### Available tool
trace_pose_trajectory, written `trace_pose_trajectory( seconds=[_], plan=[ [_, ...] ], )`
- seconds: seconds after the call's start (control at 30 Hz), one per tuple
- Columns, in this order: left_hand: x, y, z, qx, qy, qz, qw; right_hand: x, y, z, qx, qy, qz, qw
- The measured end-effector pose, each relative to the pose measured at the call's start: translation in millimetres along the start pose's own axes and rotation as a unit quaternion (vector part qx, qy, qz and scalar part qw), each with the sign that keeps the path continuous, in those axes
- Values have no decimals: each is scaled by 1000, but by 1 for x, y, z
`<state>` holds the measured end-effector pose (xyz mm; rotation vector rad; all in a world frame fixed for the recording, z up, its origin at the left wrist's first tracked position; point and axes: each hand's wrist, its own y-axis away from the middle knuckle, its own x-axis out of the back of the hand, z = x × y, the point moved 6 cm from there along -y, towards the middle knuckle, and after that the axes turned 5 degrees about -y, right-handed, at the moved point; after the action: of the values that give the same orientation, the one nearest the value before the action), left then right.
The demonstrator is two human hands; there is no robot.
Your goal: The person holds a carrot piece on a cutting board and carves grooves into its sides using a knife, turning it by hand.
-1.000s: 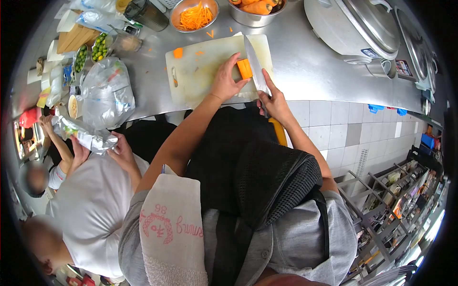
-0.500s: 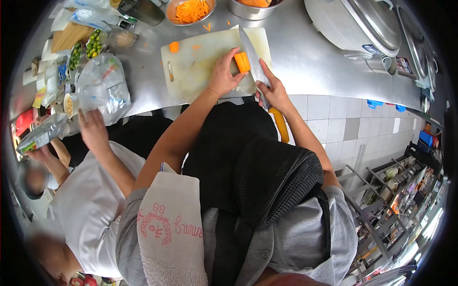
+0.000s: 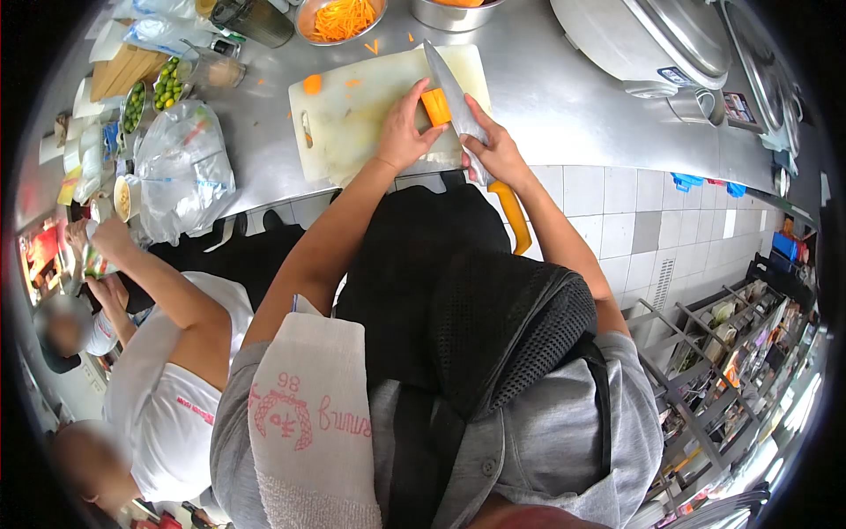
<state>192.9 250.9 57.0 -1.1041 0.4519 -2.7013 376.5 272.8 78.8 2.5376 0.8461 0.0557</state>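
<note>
My left hand point(image 3: 405, 132) is closed on a squared-off orange carrot piece point(image 3: 435, 107) over the cutting board point(image 3: 344, 132), thumb and fingers at its left side. Beside the carrot's right side stands the long blade of a kitchen knife point(image 3: 450, 86), its tip pointing to the board's far edge. My right hand point(image 3: 495, 152) grips the knife at the heel of the blade, and the yellow handle point(image 3: 512, 222) sticks out behind, toward my body. Another, smaller carrot piece point(image 3: 312, 85) lies at the board's far left corner.
Behind the board are a bowl of carrot shreds point(image 3: 344, 19) and a metal bowl point(image 3: 454, 15). A large lidded pot point(image 3: 648, 44) stands right. Left are a clear plastic bag point(image 3: 183, 167) and small green citrus fruits point(image 3: 167, 85). Two people are at the left; one co-worker's arm point(image 3: 167, 286) is raised.
My view has shifted slightly, while both hands keep their hold on carrot and knife. The nearer co-worker's hand has moved from the plastic bag toward the other person and a packet.
</note>
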Motion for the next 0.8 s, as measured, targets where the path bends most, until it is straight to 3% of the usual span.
trace_pose_trajectory(
  seconds=[0.07, 0.27, 0.53, 0.63, 0.8],
  plan=[
    [-5, 1, -6, 65, 71, -42, 994, -2, -1, -2, -7, 0, -4, 1000],
    [-5, 2, -6, 79, 74, -42, 993, -3, -14, 1, 44, -19, 1, 999],
    [12, 6, 4, 33, 71, -5, 997, -6, -7, -6, 48, 61, 19, 997],
    [12, 8, -4, 62, 82, -2, 995, -6, -9, -4, 48, 27, 22, 998],
    [8, 8, -3, 28, 95, 29, 995, -7, -7, -10, 45, 37, 12, 998]
  ],
)
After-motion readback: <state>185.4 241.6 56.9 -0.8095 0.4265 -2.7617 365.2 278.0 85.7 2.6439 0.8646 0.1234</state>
